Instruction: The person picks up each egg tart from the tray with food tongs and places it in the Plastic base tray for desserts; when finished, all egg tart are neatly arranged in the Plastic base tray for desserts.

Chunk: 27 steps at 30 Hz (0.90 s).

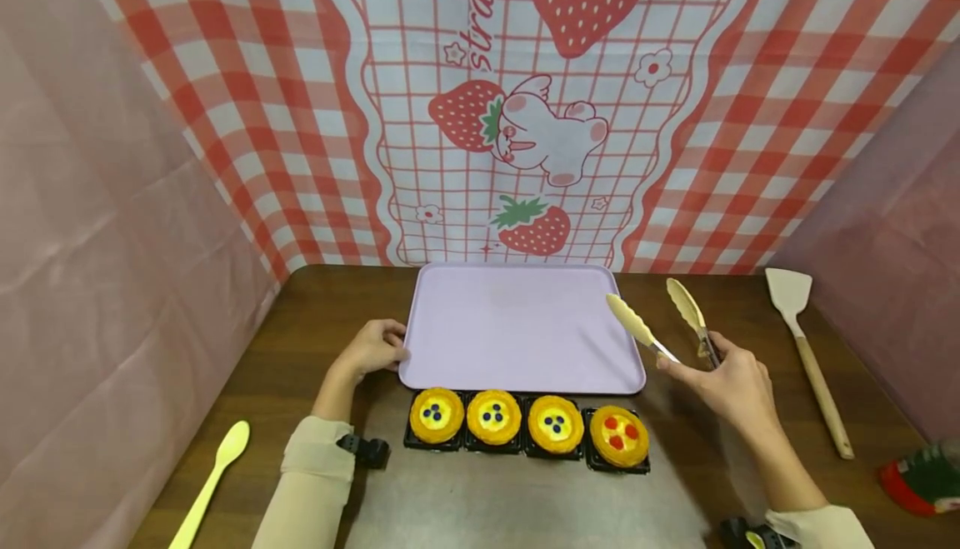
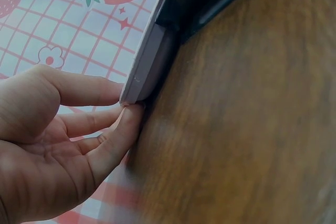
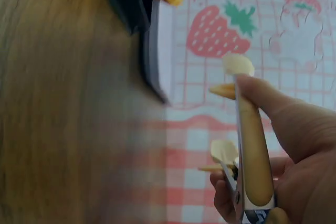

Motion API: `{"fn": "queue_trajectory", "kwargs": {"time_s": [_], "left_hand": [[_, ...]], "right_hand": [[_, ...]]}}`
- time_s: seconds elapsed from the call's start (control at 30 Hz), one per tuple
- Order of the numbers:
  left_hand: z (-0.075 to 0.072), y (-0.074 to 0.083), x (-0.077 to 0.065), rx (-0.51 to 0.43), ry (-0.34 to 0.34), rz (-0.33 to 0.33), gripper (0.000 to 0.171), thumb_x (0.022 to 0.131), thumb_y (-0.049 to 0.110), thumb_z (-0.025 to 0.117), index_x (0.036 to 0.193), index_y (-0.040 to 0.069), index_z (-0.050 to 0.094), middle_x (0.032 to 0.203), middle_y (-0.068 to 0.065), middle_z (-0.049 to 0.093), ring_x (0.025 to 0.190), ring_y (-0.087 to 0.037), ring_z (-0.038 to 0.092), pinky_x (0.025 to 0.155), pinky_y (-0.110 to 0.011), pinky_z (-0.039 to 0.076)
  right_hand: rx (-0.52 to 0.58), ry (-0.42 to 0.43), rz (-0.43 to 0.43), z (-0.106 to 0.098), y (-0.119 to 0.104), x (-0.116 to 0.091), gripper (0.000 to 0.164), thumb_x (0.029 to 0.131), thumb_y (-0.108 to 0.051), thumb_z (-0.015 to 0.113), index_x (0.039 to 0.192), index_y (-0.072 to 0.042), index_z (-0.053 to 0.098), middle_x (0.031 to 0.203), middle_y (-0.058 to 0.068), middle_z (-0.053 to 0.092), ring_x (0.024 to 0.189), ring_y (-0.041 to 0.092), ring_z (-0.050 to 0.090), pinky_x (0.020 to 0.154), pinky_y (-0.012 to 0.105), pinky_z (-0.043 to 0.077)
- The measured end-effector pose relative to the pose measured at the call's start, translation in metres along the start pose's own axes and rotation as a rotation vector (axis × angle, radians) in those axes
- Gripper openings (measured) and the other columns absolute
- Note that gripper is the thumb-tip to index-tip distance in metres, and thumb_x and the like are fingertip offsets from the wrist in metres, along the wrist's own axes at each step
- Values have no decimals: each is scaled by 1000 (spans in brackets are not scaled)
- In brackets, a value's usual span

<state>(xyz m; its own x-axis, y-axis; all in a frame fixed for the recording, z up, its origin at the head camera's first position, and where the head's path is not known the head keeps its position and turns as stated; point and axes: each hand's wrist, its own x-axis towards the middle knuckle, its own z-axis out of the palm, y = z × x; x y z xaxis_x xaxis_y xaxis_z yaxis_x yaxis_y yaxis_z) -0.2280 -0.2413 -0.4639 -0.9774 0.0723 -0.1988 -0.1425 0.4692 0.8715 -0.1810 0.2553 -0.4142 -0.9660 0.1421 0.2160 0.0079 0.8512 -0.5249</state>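
A pale lilac tray [image 1: 517,328] lies at the back of the table. My left hand [image 1: 375,346] pinches its left edge, with thumb and fingertips meeting at the rim in the left wrist view. To the right, my right hand [image 1: 738,386] grips a pair of tongs [image 1: 632,320], whose cream tips are spread apart and hold nothing. One tip is over the tray's right edge. Along the tray's front stand egg tarts in black holders: three with dark blue berries, such as the middle tart [image 1: 492,417], and one tart with red pieces [image 1: 619,436] at the right end.
A yellow spoon [image 1: 213,482] lies at the left of the wooden table. At the far right are a white spatula [image 1: 813,366] with a wooden handle and a red and green object [image 1: 922,478]. A strawberry-patterned cloth [image 1: 525,141] hangs behind the tray.
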Motion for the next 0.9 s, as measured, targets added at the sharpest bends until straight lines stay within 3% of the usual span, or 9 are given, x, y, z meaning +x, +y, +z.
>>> {"fn": "queue_trajectory", "kwargs": {"time_s": [0.13,0.27,0.37,0.47,0.6,0.73,0.9], "left_hand": [[-2,0,-1,-4,2,-11,44,77,-2,66,118,-10,51,85,-16,56,69,-20,57,61,-33,58],[-3,0,-2,-12,2,-14,45,77,-2,66,119,-10,51,85,-16,56,70,-20,56,61,-34,58],[-3,-1,-2,-8,2,-14,45,77,-2,66,118,-10,51,85,-16,55,70,-21,56,61,-34,58],[-3,-2,-2,-9,7,-15,44,77,-2,66,118,-10,51,85,-16,56,70,-21,57,61,-34,58],[-2,-2,-1,-4,5,-13,45,77,-2,66,118,-10,51,86,-16,56,70,-21,57,61,-34,58],[-2,-1,1,5,0,-3,45,76,-2,66,118,-11,51,85,-16,55,70,-21,57,61,-34,58],[-4,0,1,11,1,7,45,77,-2,65,119,-11,50,84,-16,55,70,-20,56,61,-34,58]], "right_hand": [[-7,-2,43,5,12,4,93,66,-57,77,125,9,51,107,32,60,93,50,55,69,58,43],[-18,3,69,13,22,8,80,66,-57,76,107,8,56,88,26,57,79,43,55,63,52,43],[-24,-44,107,17,28,9,77,69,-59,74,99,8,52,87,23,49,77,39,51,62,48,41],[-21,-134,131,18,33,10,88,74,-60,68,115,14,44,98,32,42,86,48,46,66,54,40],[2,-216,157,21,37,8,108,79,-61,62,138,16,18,113,45,28,103,60,32,80,67,35],[23,-218,195,24,37,7,116,79,-60,62,142,15,0,122,51,17,115,65,20,91,72,26],[47,-212,225,26,35,8,117,80,-58,63,143,13,-7,127,54,7,121,67,10,96,73,20]]}}
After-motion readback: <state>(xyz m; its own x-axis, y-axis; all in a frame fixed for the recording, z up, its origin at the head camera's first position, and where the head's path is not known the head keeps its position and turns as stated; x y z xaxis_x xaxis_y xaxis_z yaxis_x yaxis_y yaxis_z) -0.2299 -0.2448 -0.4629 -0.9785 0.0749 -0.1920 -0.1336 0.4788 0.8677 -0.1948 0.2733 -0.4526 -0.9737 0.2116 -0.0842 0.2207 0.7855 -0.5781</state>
